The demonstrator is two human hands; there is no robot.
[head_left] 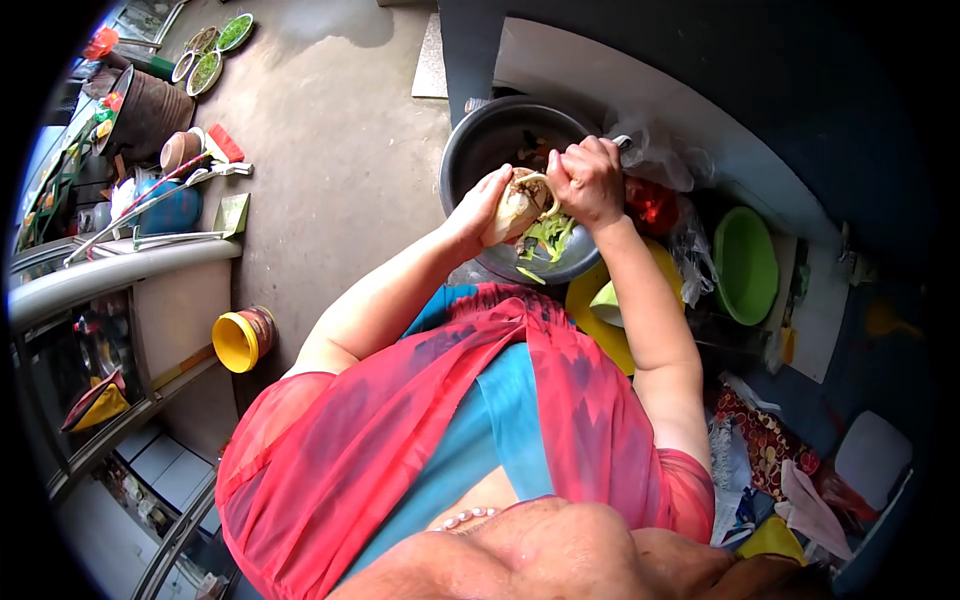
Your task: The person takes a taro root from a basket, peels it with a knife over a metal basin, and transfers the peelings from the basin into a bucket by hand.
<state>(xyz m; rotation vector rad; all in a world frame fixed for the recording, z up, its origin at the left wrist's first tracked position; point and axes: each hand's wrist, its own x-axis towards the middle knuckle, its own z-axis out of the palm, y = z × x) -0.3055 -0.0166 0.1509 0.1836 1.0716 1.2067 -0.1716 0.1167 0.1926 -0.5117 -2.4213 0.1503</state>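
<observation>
My left hand [483, 207] is wrapped round a pale, knobbly vegetable [519, 207] with brown, dirty-looking patches. Beside it, my right hand [590, 180] is closed in a fist. A tool handle [624, 142] pokes out past that fist; its working end is hidden, so I cannot tell its kind. Between the hands, a pale strip of peel [552, 195] curls off the vegetable. Both hands are above a large dark basin [457, 150]. Green and pale peelings [548, 238] lie in it, with some brownish scraps farther back.
Right of the basin are clear plastic bags [655, 155], a red bag [650, 207], a yellow basin [645, 270] and a green basin [747, 266]. A yellow bucket [236, 342] stands on the floor at left. Farther off are a red broom [224, 145] and several bowls of greens [205, 73].
</observation>
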